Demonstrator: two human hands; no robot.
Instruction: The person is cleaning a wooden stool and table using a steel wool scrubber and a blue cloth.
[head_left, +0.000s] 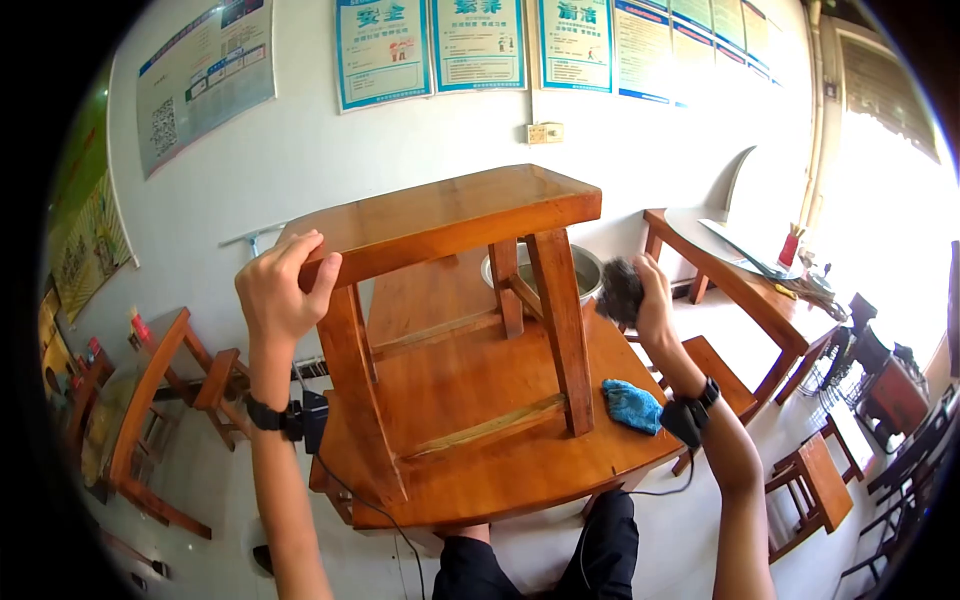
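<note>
A wooden stool (pixel 450 222) stands upright on a wooden table (pixel 470 350). My left hand (pixel 285 285) is closed on the left end of its seat, with the thumb on the front edge and the fingers over the top. Off to the stool's right, my right hand (pixel 655 305) grips a dark grey scouring ball (pixel 621 291), apart from the wood. Behind the stool's right legs is a metal basin (pixel 592 272), partly hidden. A crumpled blue cloth (pixel 632 406) lies on the table near its right edge.
At the right, another table (pixel 745 280) carries a round glass top, a red holder and small items. Small stools (pixel 812 480) stand on the floor to the right. More wooden furniture (pixel 150 420) is at the left. A black cable (pixel 385 520) hangs from my left wrist device.
</note>
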